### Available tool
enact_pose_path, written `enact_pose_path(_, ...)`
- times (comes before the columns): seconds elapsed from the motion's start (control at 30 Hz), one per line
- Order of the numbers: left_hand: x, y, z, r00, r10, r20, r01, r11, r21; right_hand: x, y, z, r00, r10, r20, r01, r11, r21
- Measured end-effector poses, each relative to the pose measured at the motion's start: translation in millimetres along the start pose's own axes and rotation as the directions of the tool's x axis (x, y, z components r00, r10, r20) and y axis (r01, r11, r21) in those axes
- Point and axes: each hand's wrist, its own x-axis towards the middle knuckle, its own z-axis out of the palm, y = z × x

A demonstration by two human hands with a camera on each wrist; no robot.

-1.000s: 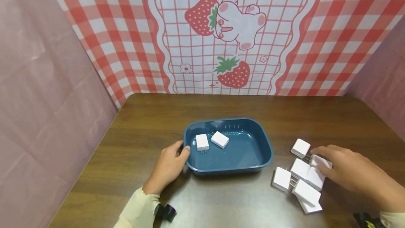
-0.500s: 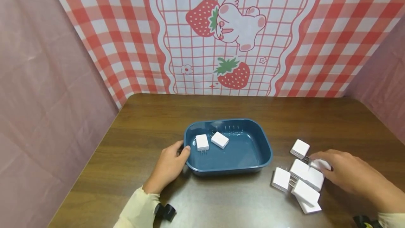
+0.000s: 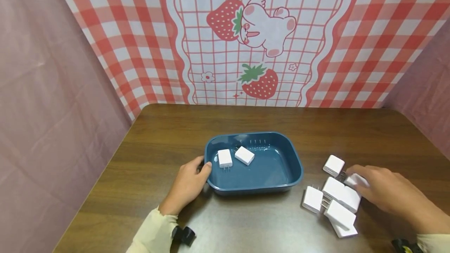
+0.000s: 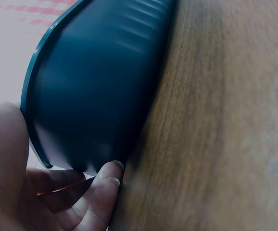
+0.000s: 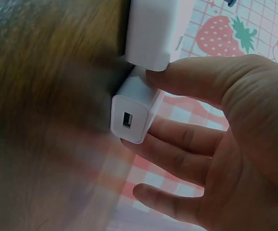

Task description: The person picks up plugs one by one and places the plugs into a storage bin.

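Little had moved over the last second: the white, box-shaped plastic charger (image 3: 356, 181) in the right hand (image 3: 383, 188), right of the glossy dark-blue, rounded-rectangular tray (image 3: 272, 171), had tipped slightly. Thumb and fingers pinched that charger; the left hand (image 3: 190, 179) gripped the tray's left end. Two matching chargers (image 3: 244, 155) lay inside the tray. Right of it, a cluster of similar chargers (image 3: 340, 214) crowded the held one, so catching metal prongs (image 3: 343, 175) could have dragged neighbours askew. Fingers hid much of the pinched charger; it perhaps hadn't left the brown wood-grain table (image 3: 168, 136).
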Motion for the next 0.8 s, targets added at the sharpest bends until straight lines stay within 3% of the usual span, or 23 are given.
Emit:
enact_pose_path(0.53, 0.7, -0.9, 2.0, 1.0, 0.004, 0.007, -0.004, 1.0, 0.005, 0.1, 11.0, 1.6, 0.998, 0.024, 0.055, -0.025, 1.0, 0.015)
enact_pose_path(0.8, 0.0, -0.9, 0.9, 1.0, -0.001, 0.002, 0.001, 1.0, -0.003, -6.8, 4.8, -4.8, 0.999, 0.048, -0.003, -0.048, 0.999, 0.007)
